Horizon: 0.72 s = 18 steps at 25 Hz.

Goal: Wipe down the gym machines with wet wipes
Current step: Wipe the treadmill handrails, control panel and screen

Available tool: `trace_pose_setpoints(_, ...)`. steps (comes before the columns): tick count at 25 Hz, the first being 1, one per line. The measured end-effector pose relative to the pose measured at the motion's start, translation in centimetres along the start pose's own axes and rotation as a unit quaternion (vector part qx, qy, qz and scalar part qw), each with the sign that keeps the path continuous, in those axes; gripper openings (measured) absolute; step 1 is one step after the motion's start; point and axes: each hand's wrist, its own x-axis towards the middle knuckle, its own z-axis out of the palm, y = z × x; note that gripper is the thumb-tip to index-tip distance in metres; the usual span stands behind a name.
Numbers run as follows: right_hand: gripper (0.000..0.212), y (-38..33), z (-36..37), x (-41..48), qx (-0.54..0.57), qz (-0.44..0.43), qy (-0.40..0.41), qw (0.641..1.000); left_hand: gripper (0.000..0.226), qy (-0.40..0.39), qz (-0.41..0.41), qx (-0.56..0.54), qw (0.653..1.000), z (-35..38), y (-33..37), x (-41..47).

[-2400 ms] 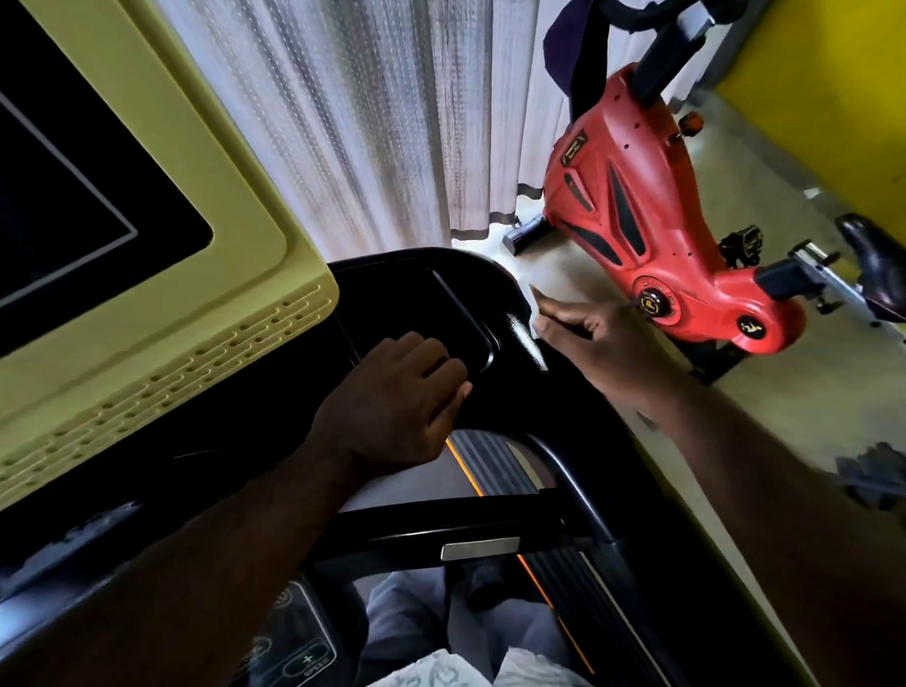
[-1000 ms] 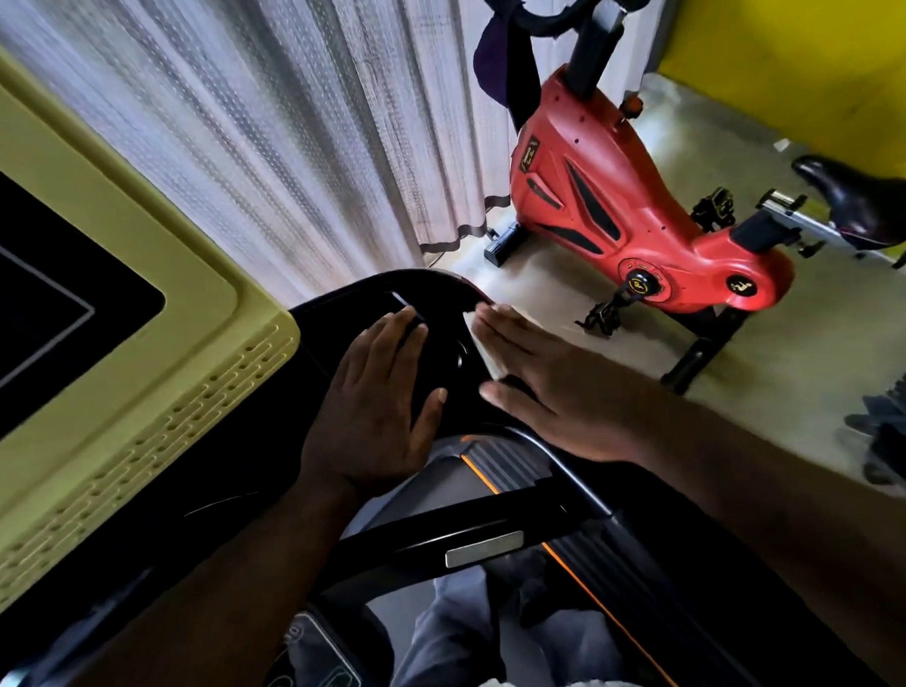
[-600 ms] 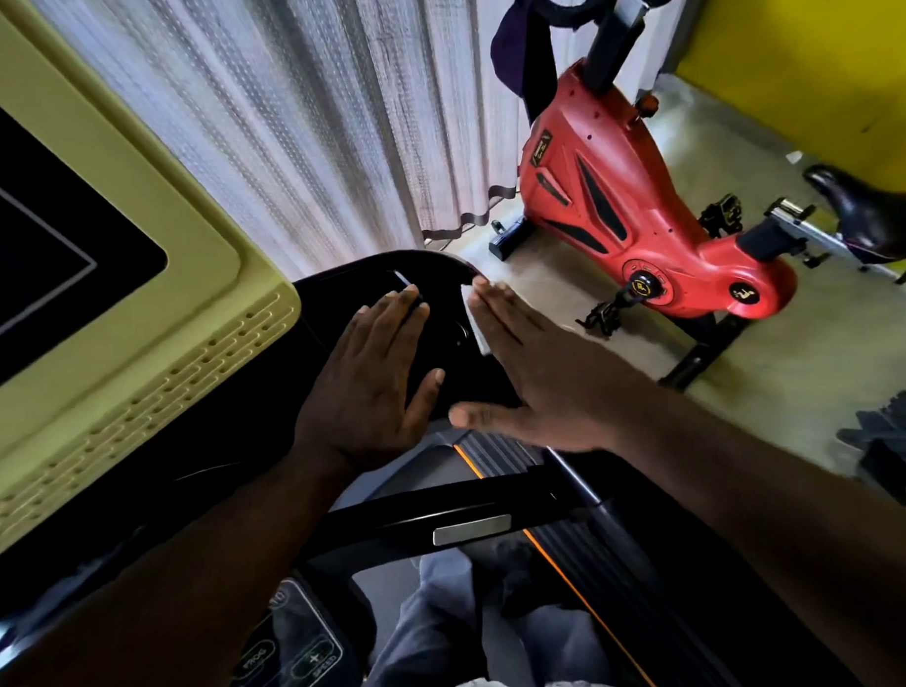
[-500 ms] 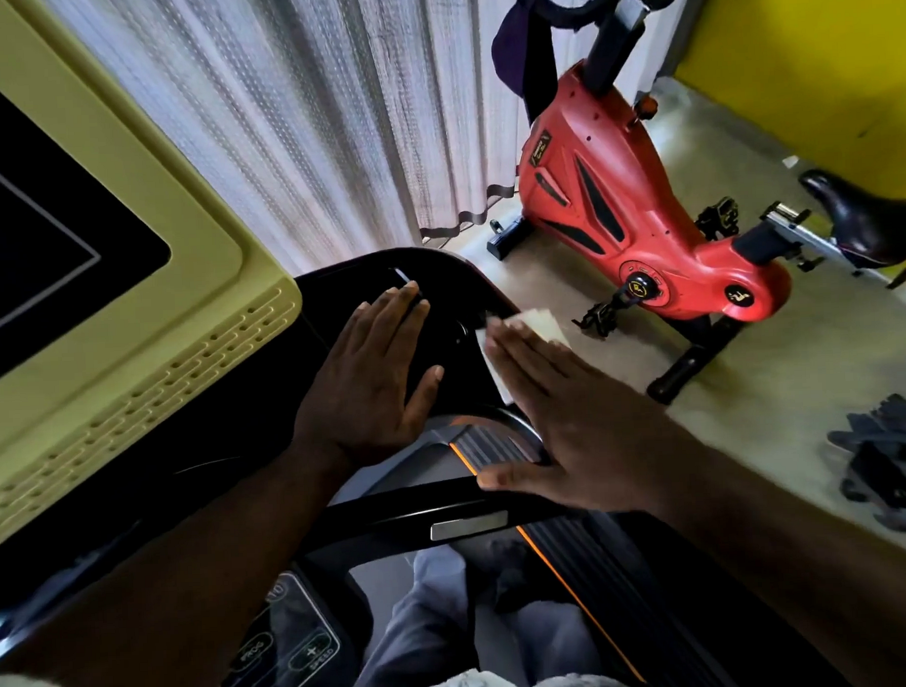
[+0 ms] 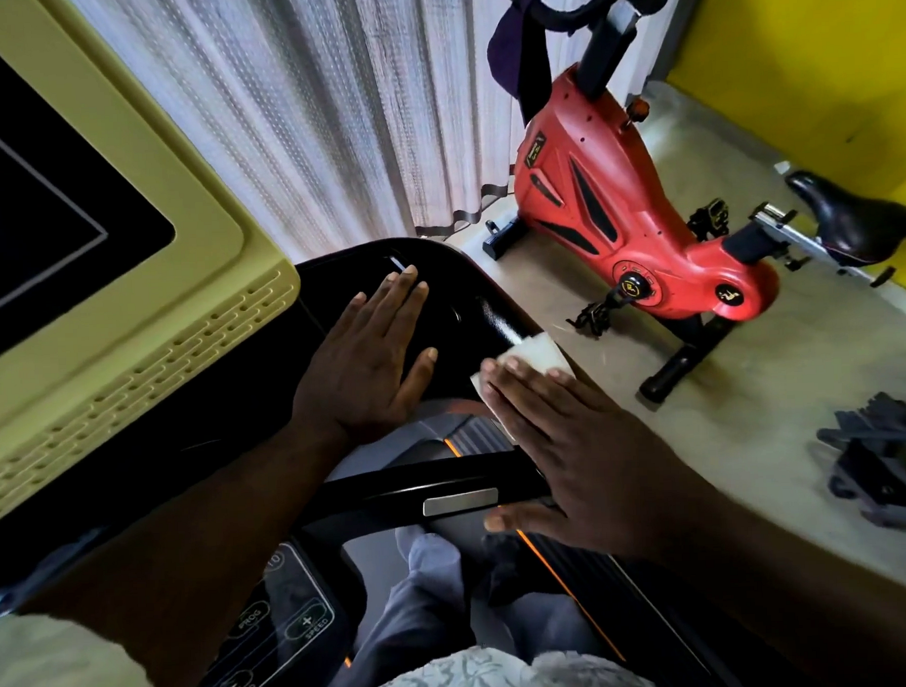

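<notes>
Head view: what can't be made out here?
Head view only.
Wet wipe: mostly under the right hand; only a corner shows.
Treadmill screen: cut off by the left edge.
Red bike handlebar: cut off by the top edge.
Dark items, right edge: blurred, unidentifiable.
Control panel: partly hidden by the left forearm.

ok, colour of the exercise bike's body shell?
The exercise bike's body shell is red with black insets; head view.
</notes>
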Motion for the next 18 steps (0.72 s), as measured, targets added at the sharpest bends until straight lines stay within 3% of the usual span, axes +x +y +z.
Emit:
trace_pose_setpoints(2,0.109,0.3,0.5,-1.2,0.004,-0.005,0.007,1.0,0.073,-0.004,-0.007,0.004,1.0,-0.1,0.0,0.0)
trace_pose_setpoints(7,0.114,1.0,0.0,5.1,0.068,0.108,0.03,0.991,0.075,-0.007,-0.001,-0.002,1.0,0.1,0.1,0.0)
trace_pose_setpoints(12,0.113,-1.1,0.6,-3.7,0.035,0.061,0.002,0.998,0.086,-0.01,0.028,0.032,0.999,-0.1,0.5,0.2)
trace_pose_setpoints(18,0.125,0.6,0.9,1.0,0.166,0.2,0.023,0.965,0.094,-0.002,0.037,0.038,0.999,0.1,0.8,0.0)
